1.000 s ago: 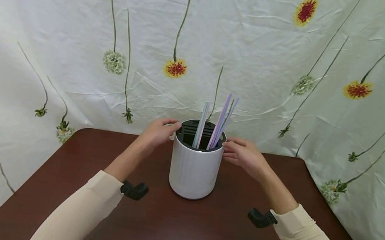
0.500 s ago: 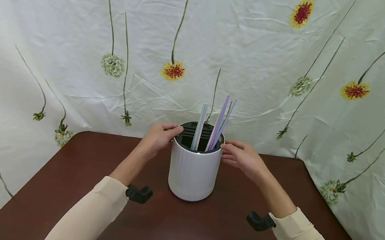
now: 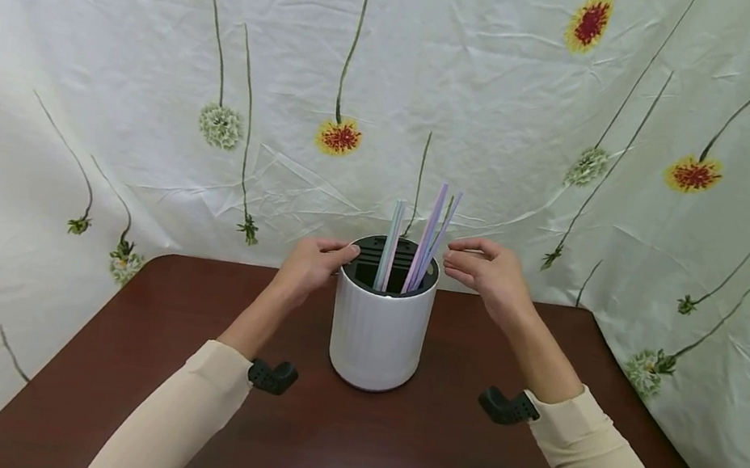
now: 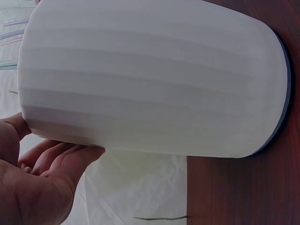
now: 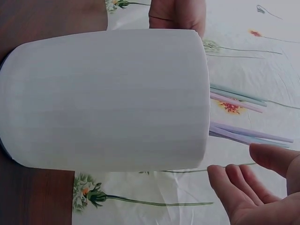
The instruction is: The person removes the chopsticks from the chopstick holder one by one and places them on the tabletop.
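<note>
A white cylindrical holder [image 3: 376, 341] with a black slotted insert [image 3: 372, 252] stands upright on the table. Pale green and pink straws [image 3: 390, 245] lean in its opening, with purple straws [image 3: 425, 235] to their right. My left hand [image 3: 313, 263] grips the holder's left rim, thumb over the top; in the left wrist view its fingers lie along the outer wall. Apart from the rim, my right hand [image 3: 492, 277] hovers just right of the purple straws, holding nothing. The right wrist view shows its thumb and fingers [image 5: 269, 157] spread apart near the straw ends.
The dark reddish-brown table [image 3: 341, 450] extends in front of and on both sides of the holder. A white cloth with printed flowers [image 3: 280, 88] hangs behind and along both sides. Each wrist carries a black camera mount [image 3: 273, 376].
My left hand has closed in on the holder's rim, its thumb now over the edge. My right hand has left the right rim and risen beside the straws.
</note>
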{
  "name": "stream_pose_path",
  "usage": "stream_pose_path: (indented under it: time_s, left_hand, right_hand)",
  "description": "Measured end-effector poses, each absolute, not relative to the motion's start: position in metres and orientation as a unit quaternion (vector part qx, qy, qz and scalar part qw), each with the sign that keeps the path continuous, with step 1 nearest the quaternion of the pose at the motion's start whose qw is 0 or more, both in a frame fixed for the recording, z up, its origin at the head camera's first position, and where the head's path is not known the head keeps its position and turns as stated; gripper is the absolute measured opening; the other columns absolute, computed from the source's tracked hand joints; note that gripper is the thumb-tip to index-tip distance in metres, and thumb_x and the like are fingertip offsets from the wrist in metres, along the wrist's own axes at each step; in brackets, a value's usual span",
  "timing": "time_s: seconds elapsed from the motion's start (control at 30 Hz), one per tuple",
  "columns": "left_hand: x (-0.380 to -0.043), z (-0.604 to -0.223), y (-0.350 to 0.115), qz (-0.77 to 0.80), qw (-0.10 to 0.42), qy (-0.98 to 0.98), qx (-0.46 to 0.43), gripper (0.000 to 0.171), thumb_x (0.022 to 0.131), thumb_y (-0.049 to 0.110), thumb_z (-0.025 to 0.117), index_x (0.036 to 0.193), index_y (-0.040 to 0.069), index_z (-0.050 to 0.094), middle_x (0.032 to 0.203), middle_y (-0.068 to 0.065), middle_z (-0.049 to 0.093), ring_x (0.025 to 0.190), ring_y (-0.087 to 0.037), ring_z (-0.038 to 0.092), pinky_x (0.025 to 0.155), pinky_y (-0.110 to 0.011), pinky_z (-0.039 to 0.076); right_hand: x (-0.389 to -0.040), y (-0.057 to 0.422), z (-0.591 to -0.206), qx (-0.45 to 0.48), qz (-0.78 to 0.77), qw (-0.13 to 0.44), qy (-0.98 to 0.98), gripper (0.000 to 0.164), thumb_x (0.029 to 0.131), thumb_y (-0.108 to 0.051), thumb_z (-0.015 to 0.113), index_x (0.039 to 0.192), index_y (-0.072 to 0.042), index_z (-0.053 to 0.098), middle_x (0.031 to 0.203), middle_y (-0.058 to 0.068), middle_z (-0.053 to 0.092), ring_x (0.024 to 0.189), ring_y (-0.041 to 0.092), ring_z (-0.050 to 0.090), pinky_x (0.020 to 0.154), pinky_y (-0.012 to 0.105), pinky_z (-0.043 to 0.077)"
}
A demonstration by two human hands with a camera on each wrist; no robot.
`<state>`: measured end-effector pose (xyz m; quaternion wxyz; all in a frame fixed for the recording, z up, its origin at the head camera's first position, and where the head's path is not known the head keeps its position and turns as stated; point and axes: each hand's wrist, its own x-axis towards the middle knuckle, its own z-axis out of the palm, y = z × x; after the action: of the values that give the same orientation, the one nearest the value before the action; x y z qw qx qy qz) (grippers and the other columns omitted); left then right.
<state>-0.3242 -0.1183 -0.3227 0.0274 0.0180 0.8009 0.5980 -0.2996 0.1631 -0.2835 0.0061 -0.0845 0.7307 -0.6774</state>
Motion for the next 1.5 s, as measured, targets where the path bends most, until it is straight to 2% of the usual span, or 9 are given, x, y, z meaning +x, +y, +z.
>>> stream_pose_path:
  time_s: [0.23,0.53,0.87,1.23,1.37,1.5]
  left_hand:
    - [-0.324,-0.326,-0.119,0.594,0.015,0.804,0.022,0.051,0.099,0.038,0.066,0.141,0.009,0.062,0.146,-0.013,0.057,0.132,-0.03,0.057,0.108,-0.049,0.049]
    - [-0.323,-0.326,-0.119,0.599,0.011,0.8,0.019,0.05,0.1,0.036,0.066,0.141,0.007,0.062,0.145,-0.014,0.058,0.132,-0.029,0.057,0.107,-0.048,0.05]
    - [-0.324,-0.327,-0.12,0.605,0.016,0.796,0.014,0.05,0.1,0.036,0.066,0.141,0.008,0.062,0.145,-0.014,0.058,0.133,-0.029,0.056,0.107,-0.047,0.05]
    - [-0.322,-0.327,-0.118,0.617,0.007,0.787,0.017,0.046,0.099,0.035,0.067,0.136,0.006,0.065,0.14,-0.015,0.062,0.127,-0.029,0.061,0.106,-0.05,0.051]
    - [-0.321,-0.327,-0.119,0.613,0.007,0.79,0.013,0.047,0.099,0.036,0.067,0.137,0.007,0.065,0.139,-0.014,0.063,0.127,-0.029,0.061,0.105,-0.049,0.051]
    - [-0.323,-0.327,-0.119,0.613,0.01,0.79,0.01,0.048,0.098,0.037,0.068,0.137,0.008,0.065,0.139,-0.014,0.063,0.126,-0.03,0.062,0.106,-0.05,0.051]
  right_hand:
    - [-0.303,0.159,-0.293,-0.09,-0.706,-0.012,0.703,0.036,0.097,-0.005,0.068,0.127,0.014,0.06,0.118,0.016,0.068,0.098,0.017,0.074,0.092,0.031,0.059]
    - [-0.304,0.147,-0.298,-0.106,-0.719,-0.025,0.686,0.036,0.093,-0.001,0.072,0.123,0.015,0.061,0.095,0.0,0.075,0.09,0.009,0.074,0.087,0.028,0.06]
    - [-0.304,0.142,-0.3,-0.104,-0.712,-0.05,0.693,0.034,0.089,-0.005,0.078,0.114,0.014,0.066,0.087,-0.001,0.077,0.086,0.009,0.074,0.084,0.027,0.061]
    - [-0.304,0.137,-0.3,-0.079,-0.726,-0.054,0.681,0.026,0.09,-0.001,0.075,0.11,0.012,0.065,0.081,-0.003,0.074,0.078,0.012,0.074,0.08,0.028,0.062]
    - [-0.305,0.14,-0.291,-0.077,-0.745,-0.045,0.662,0.028,0.091,0.001,0.073,0.113,0.014,0.063,0.081,-0.001,0.074,0.077,0.015,0.075,0.08,0.03,0.062]
    - [-0.305,0.146,-0.273,-0.099,-0.761,-0.065,0.638,0.023,0.09,0.002,0.073,0.109,0.013,0.064,0.081,0.002,0.073,0.077,0.018,0.076,0.08,0.031,0.062]
